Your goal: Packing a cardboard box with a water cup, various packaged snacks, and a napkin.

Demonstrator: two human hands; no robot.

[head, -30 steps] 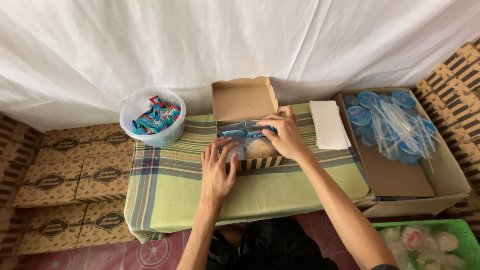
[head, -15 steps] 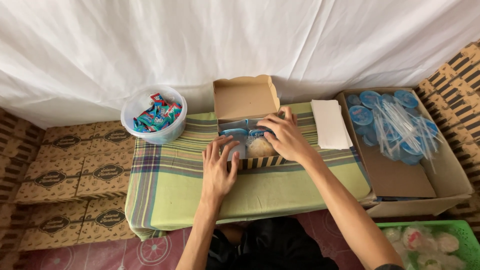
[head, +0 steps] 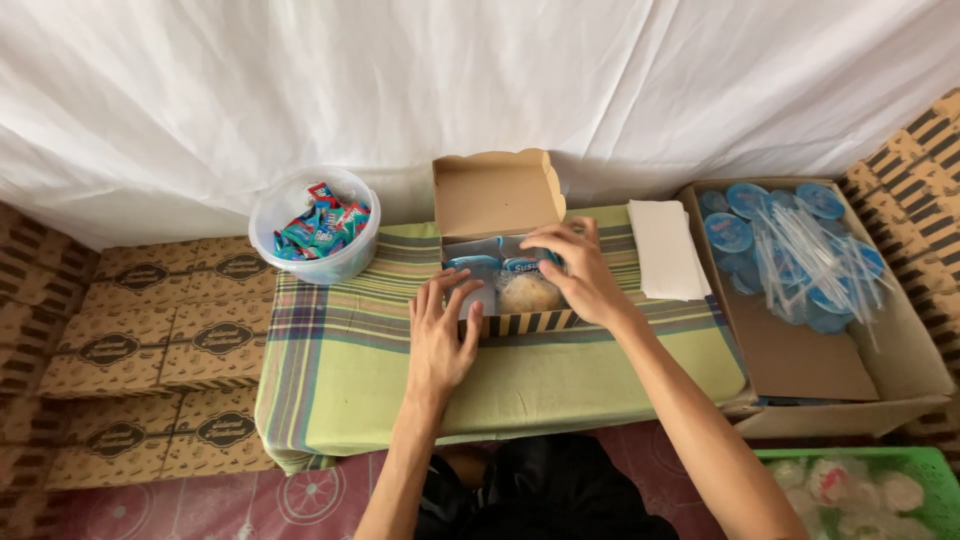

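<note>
At the near edge, both forearms reach forward over the green plaid cloth point(head: 330, 370) that covers the low table. The step in hand looks like packing the small cardboard snack box point(head: 500, 262), which sits mid-table with its lid standing open at the far side. The left hand point(head: 440, 335) lies flat against the box's near-left corner, fingers spread and loose, grasping nothing. The right hand point(head: 580, 275) arches over the right side of the box, fingers curled down onto the contents beside a round bun point(head: 528, 293); whether it grips anything I cannot tell. Closing would call for clearing both hands first. Farther off sit a stack of white napkins point(head: 665, 248), a tub of sweets point(head: 315, 238) and a carton of sealed cups point(head: 800, 260).
</note>
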